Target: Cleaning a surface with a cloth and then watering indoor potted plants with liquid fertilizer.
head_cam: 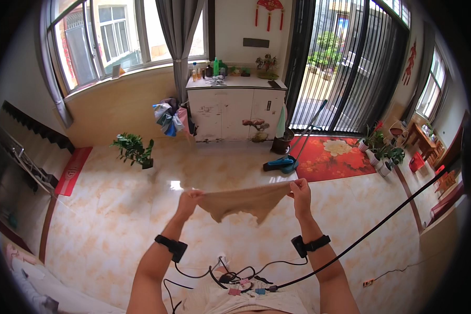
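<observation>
A brown cloth garment [243,200] is stretched between my two hands in mid-air above the tiled floor. Its upper edge runs nearly straight, and its lower edge is scalloped, with a raised middle. My left hand [189,203] pinches the left upper corner. The right upper corner is pinched in my right hand [300,195]. A black strap with a small box sits on each forearm, and cables run from the boxes to clips at my waist.
Ahead stands a white cabinet [235,114] with bottles on top. A potted plant [135,151] is on the floor at left. A broom and dustpan [284,164] lie by the red floral mat [333,157]. A black cable [376,227] crosses at right; a power strip [368,282] lies lower right.
</observation>
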A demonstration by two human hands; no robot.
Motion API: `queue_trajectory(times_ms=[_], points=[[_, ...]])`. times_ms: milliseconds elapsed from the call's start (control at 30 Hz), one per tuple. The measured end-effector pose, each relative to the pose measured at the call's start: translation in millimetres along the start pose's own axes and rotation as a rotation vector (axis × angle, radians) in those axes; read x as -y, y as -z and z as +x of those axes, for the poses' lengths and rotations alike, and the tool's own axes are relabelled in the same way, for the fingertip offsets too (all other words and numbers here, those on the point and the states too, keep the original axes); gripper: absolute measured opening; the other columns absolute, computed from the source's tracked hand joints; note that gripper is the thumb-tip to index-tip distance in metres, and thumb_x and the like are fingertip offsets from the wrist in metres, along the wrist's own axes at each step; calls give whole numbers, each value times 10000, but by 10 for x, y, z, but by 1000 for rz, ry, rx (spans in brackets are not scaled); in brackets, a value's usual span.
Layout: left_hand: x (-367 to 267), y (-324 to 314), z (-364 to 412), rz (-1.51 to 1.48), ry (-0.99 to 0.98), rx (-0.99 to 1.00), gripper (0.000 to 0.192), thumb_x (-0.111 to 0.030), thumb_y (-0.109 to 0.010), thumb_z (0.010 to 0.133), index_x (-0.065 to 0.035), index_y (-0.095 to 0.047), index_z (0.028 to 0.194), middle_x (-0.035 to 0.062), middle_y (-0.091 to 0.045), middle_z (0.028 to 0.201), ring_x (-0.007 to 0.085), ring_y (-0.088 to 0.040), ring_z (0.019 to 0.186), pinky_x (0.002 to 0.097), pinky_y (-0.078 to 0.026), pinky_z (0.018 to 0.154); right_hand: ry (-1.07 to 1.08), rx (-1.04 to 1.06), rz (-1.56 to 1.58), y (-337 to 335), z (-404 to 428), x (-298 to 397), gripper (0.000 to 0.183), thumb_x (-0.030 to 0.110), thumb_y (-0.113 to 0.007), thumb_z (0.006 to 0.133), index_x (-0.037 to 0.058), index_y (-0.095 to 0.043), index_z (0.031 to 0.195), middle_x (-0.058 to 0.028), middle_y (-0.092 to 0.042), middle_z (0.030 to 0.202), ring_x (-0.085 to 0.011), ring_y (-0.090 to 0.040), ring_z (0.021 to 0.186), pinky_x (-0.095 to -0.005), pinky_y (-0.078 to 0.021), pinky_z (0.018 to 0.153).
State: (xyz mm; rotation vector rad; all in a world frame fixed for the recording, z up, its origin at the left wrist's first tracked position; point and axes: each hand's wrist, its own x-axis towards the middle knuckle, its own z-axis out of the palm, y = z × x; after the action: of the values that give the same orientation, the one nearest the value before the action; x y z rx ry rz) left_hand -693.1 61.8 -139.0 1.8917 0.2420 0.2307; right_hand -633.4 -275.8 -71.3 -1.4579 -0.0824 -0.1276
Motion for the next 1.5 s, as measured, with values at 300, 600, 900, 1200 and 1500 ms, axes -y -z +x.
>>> queue_trajectory(times_ms=[300, 600, 900, 1200, 1500], points=[[-816, 81, 2022, 318, -392, -716, 112, -154, -585, 754, -70, -583, 828, 91, -510, 851, 207, -494, 704, 281, -412, 614, 218, 335, -667, -724, 1705, 34, 155, 100, -512, 770, 13, -584, 876, -89, -581, 674, -171, -545, 610, -282, -406, 548], [360, -521, 3663, -1397, 193, 171, 592, -543, -283, 837, -58, -424, 1144, 90, -485, 1132, 254, -463, 1041, 399, -381, 887, 167, 1152, -414, -1914, 3248, -690, 138, 134, -536, 795, 26, -574, 872, -62, -556, 854, -179, -521, 818, -281, -397, 746], [-310, -228, 4938, -1359, 70, -191, 485, -477, -318, 857, -94, -450, 1122, 91, -513, 1103, 264, -485, 1022, 403, -397, 889, -49, 873, -438, -2373, 5619, -1013, 220, 165, -496, 812, 2, -552, 950, -36, -608, 774, -117, -557, 747, -244, -428, 683], [292, 383, 6412, -1354, -16, -356, 472, -502, -318, 850, -129, -454, 1104, 65, -536, 1040, 231, -531, 938, 395, -457, 811, 310, 438, -586, -3636, 7568, -1662, 145, 142, -517, 753, 88, -594, 863, -96, -595, 773, -254, -560, 698, -347, -440, 625], [401, 517, 7122, -1336, 160, -448, 498, -485, -286, 863, -102, -461, 1129, 77, -513, 1107, 251, -493, 1009, 400, -397, 887, 457, 370, -1142, -4399, 8304, -2359, 118, 161, -525, 743, 123, -608, 817, -114, -534, 862, -263, -506, 856, -348, -449, 691]])
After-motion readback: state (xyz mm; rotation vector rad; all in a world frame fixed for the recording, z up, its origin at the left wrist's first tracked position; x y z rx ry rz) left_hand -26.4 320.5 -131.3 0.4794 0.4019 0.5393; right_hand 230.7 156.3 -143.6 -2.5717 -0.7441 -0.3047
